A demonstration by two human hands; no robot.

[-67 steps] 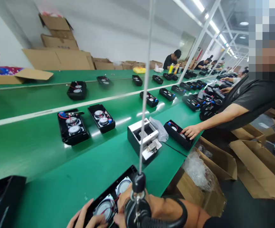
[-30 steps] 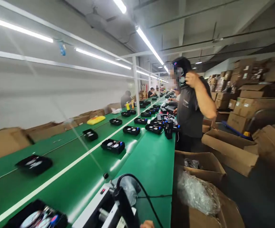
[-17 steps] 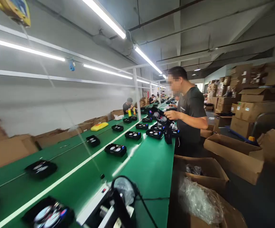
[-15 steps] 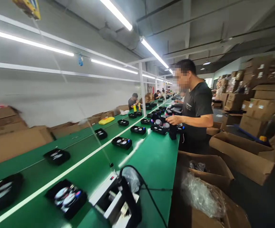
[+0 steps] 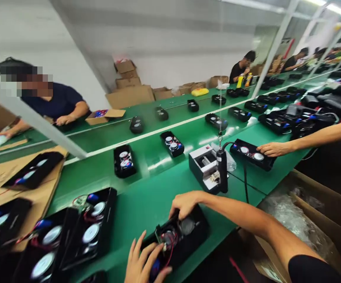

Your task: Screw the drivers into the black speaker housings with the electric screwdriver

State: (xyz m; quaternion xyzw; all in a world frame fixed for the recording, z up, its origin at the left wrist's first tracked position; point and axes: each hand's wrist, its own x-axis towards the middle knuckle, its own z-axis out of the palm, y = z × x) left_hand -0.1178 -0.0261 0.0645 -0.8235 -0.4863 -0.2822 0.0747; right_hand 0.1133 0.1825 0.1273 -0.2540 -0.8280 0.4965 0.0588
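In front of me on the green bench lies a black speaker housing with round silver speakers, red wires and a small green circuit board inside. My right hand has its fingers curled over the far edge of this housing, gripping it. At the housing's left end is my left hand, fingers spread, over or touching the end where something blue shows. Whether its fingertips press on anything is unclear. Left of my hands stand more open speaker housings with wires and blue parts.
Beyond my right hand hangs a black electric screwdriver by a white-and-black screw feeder. A co-worker's hand touches another housing on the right. Housings line the green conveyor. A white post rises at left; a person sits beyond it.
My view has swung down and left. Both my hands, out of sight before, are now at a speaker housing. The co-worker at right now shows only as an arm and hand.
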